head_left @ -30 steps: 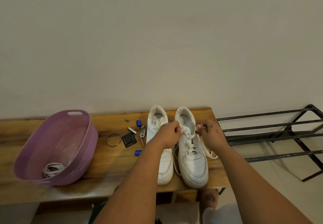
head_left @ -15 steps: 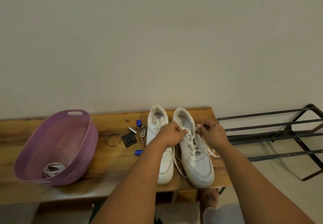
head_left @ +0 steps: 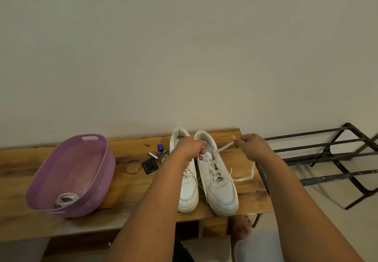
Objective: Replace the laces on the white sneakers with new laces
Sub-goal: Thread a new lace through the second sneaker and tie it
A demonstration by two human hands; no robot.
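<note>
Early days: the old lace (head_left: 224, 146) is only being unthreaded from the right sneaker (head_left: 216, 177) on the desk (head_left: 131, 186), pinched by the right hand (head_left: 248, 145) while the left hand (head_left: 191, 149) grips the collar. Left sneaker (head_left: 187, 188) untouched; new laces (head_left: 66, 199) lie coiled in the basket (head_left: 102, 167).

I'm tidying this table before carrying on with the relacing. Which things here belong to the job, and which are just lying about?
Part of the job:
- right sneaker, its old lace pulled by the right hand
- left sneaker, by the left hand
- coiled laces in the purple basket

Lying about:
- bracelet
- black square item
- small blue and metal bits
- metal rack
</note>
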